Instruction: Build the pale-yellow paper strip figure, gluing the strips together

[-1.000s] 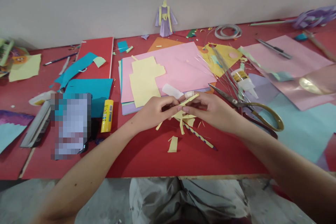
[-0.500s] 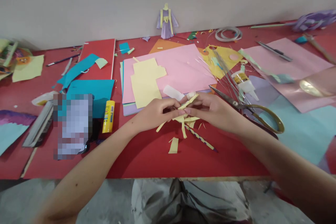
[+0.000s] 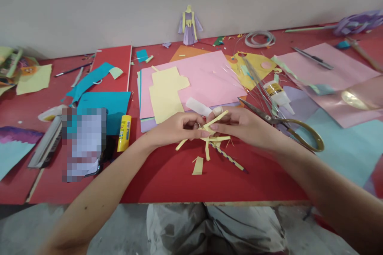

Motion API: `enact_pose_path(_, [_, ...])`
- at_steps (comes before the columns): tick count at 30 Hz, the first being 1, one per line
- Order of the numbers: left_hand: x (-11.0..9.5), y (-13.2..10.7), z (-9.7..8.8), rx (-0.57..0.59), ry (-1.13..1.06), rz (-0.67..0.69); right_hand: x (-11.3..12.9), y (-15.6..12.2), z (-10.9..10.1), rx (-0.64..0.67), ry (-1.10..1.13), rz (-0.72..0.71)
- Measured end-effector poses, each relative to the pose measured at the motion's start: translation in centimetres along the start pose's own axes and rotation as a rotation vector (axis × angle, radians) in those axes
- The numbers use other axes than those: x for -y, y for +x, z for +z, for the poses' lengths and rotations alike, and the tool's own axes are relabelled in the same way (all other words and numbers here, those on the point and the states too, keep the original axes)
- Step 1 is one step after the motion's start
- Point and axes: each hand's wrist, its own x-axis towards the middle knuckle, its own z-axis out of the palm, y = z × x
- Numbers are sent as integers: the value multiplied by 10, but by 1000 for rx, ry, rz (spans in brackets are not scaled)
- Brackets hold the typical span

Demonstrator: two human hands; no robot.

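Both hands meet at the middle of the red table, pinching a small yellow paper figure (image 3: 208, 141) with several narrow limbs sticking out. My left hand (image 3: 181, 128) grips its left side, and my right hand (image 3: 235, 124) has thumb and fingers closed on its right side. Fingers hide the figure's centre. Beneath it lies a spotted pencil (image 3: 230, 157), pointing toward the lower right. A cut scrap of yellow paper (image 3: 198, 166) rests just in front. Behind the fingers is a white tube-shaped piece (image 3: 198, 107), perhaps a glue stick cap or paper roll.
Large scissors (image 3: 278, 121) and a glue bottle (image 3: 278, 95) lie to the right. On the left are a yellow glue stick (image 3: 123, 133), a phone (image 3: 86, 143) and a box cutter (image 3: 46, 141). Stacked pink paper (image 3: 206, 75) lies behind; a paper doll (image 3: 189, 26) leans on the wall.
The yellow paper figure has turned slightly and its limbs sit a little lower and further left. Both hands keep their pinch and have shifted only slightly.
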Motion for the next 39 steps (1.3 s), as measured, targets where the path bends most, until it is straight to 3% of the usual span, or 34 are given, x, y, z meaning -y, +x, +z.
enact_pose_path(11, [1, -2, -3, 1, -48, -76, -6, 2, -2, -40, 85, -52])
enact_pose_path(19, [-1, -3, -3, 28, 0, -76, -9, 3, -5, 42, -4, -66])
enact_pose_path(26, [-4, -4, -4, 66, 40, -97, -10, 1, -3, 24, -133, -79])
enact_pose_path(39, [-4, -3, -2, 50, 62, -79, -10, 0, -2, 38, -155, -77])
